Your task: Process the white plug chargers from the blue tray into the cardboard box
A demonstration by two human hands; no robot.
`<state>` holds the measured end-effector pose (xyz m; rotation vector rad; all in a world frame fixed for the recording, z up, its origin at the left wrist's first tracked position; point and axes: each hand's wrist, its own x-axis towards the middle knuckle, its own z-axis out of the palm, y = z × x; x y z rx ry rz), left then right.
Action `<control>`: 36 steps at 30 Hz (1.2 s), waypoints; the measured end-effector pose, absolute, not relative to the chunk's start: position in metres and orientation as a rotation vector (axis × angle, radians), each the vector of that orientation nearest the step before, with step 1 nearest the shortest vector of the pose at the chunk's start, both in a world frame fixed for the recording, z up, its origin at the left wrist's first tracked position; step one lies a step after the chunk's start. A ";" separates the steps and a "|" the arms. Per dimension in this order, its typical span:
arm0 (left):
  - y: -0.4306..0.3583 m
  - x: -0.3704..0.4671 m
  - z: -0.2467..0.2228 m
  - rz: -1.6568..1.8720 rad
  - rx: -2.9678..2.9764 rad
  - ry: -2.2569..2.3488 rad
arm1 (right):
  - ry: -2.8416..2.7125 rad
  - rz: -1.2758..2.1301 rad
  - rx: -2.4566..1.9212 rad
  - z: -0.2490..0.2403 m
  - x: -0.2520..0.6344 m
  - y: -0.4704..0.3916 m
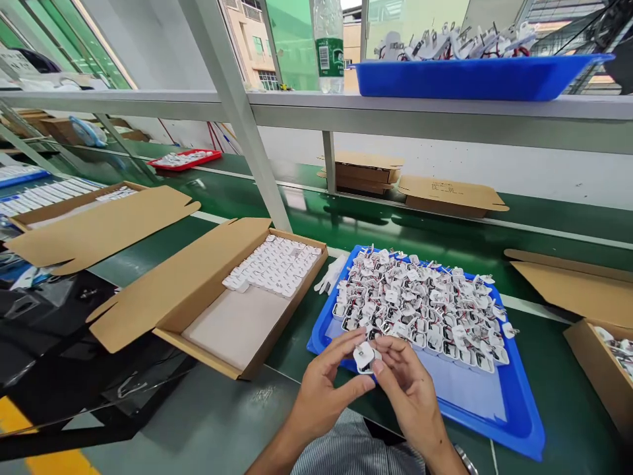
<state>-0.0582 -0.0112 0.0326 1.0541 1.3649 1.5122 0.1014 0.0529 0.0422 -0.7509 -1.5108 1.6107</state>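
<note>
My left hand (329, 382) and my right hand (408, 386) meet over the near edge of a blue tray (524, 409). Between their fingertips they hold one small white part (364, 357), its flat face turned up. The tray carries many similar white parts (420, 303) with dark and red wires, packed over its back and middle. To the left, an open cardboard box (267, 346) holds rows of white pieces (277, 264) at its far end; its near end shows a bare pale liner.
A white glove (331, 274) lies between box and tray. Another open box (588, 369) stands at the right. A metal shelf (420, 122) crosses above, bearing a bottle (330, 53) and a filled blue tray (459, 79). A slanted post (242, 119) rises behind the left box.
</note>
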 end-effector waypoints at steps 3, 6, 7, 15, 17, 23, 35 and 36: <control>-0.014 -0.054 0.033 1.466 1.076 1.409 | -1.529 1.553 -0.742 0.039 0.101 0.055; -0.016 -0.047 0.035 1.495 1.050 1.404 | -1.679 1.419 -0.745 0.034 0.102 0.054; -0.016 -0.044 0.035 1.533 1.024 1.381 | -1.751 1.345 -0.744 0.033 0.102 0.053; -0.017 -0.042 0.028 1.758 1.099 1.419 | -2.258 0.523 -0.629 0.048 0.104 0.039; -0.017 -0.043 0.025 1.755 1.212 1.474 | -2.307 0.377 -0.589 0.051 0.104 0.038; -0.020 -0.044 0.025 1.749 1.484 1.579 | -2.394 0.182 -0.596 0.053 0.103 0.034; -0.004 -0.041 0.029 1.695 1.496 1.605 | -2.233 0.680 -0.656 0.059 0.118 0.040; -0.004 -0.042 0.029 1.687 1.485 1.602 | -2.233 0.646 -0.652 0.058 0.119 0.041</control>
